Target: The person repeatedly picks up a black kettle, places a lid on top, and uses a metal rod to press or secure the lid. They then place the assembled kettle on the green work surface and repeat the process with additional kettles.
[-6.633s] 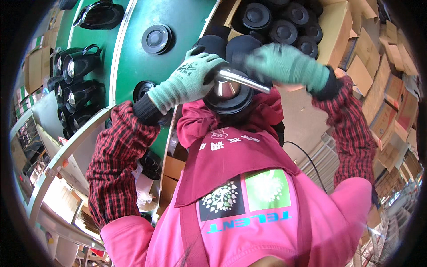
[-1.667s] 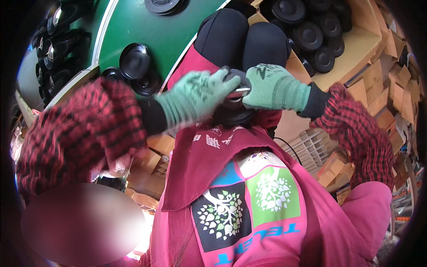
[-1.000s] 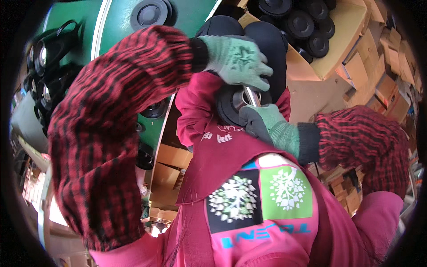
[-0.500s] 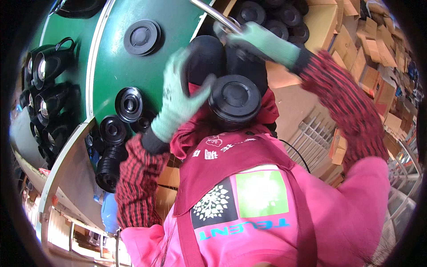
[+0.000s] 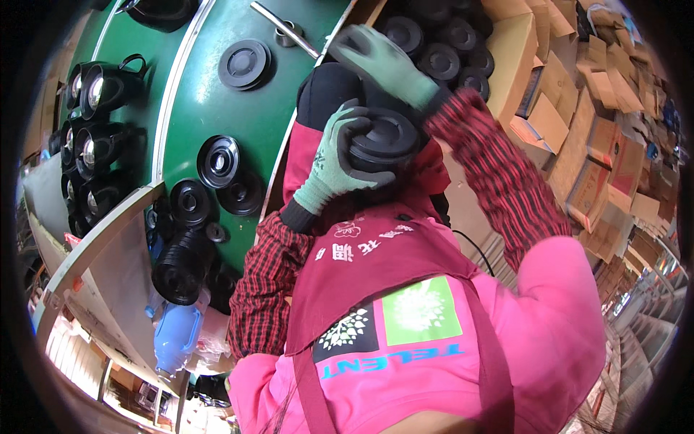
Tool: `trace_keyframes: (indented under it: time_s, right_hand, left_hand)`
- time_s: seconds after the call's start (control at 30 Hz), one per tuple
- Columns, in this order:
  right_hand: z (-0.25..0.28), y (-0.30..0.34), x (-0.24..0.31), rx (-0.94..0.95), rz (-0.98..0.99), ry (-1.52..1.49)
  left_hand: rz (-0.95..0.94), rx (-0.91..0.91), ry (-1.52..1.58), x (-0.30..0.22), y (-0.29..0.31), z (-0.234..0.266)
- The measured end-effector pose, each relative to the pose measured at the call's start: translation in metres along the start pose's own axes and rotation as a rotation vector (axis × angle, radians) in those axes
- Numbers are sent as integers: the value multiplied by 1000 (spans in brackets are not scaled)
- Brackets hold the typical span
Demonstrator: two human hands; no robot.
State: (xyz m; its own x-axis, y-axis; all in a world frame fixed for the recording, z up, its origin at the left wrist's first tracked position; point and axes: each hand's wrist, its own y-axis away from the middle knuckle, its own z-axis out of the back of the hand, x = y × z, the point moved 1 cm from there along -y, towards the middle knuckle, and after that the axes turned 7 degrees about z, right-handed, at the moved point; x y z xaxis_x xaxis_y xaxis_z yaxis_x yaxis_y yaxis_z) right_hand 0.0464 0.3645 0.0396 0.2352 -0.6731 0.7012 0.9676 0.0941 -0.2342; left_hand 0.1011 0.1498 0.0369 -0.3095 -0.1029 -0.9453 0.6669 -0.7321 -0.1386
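A thick black round lid (image 5: 384, 136), apparently stacked, sits over my lap. My left hand (image 5: 334, 160), in a pale green glove, curls round its left side with thumb and fingers on the rim. Beyond the lid, my gloved right hand (image 5: 383, 64) is blurred by motion, its fingers stretched out with nothing visible in them. A metal rod (image 5: 283, 29) lies at the far edge of the green table, just left of the right fingertips and apart from them. Beside it stands a small metal cylinder (image 5: 287, 36).
More black discs lie on the green table (image 5: 210, 108): a grey-black pair (image 5: 244, 64), a shiny one (image 5: 218, 161) and a stack (image 5: 181, 267). Black pots (image 5: 108, 90) line the left side. At right stand a carton of discs (image 5: 441, 61) and heaped cardboard boxes (image 5: 557, 108).
My right hand has let go of the metal rod, which now lies on the table, and has moved left. My left hand has closed on the lid.
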Motion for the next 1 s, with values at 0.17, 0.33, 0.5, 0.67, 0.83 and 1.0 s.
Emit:
trace_keyframes:
  time_s: [0.17,0.33,0.5,0.67,0.83,1.0]
  right_hand:
    - [12,144,99,-246,-34,-196]
    - [-33,186,89,-724,-254,-189]
    - [-14,190,101,-580,-151,-290]
    - [24,156,142,-508,-309,-207]
    - [31,161,132,21,-503,-766]
    - [29,171,143,-23,-549,-829]
  left_hand:
    - [-89,-92,-47,-12,3,-16]
    - [-117,-82,-127,-18,11,-24]
    - [80,-214,268,-31,28,-20]
    - [431,-161,406,-33,58,-29]
    - [200,-177,-19,-74,89,-28]
    - [127,-243,-21,-81,98,-31]
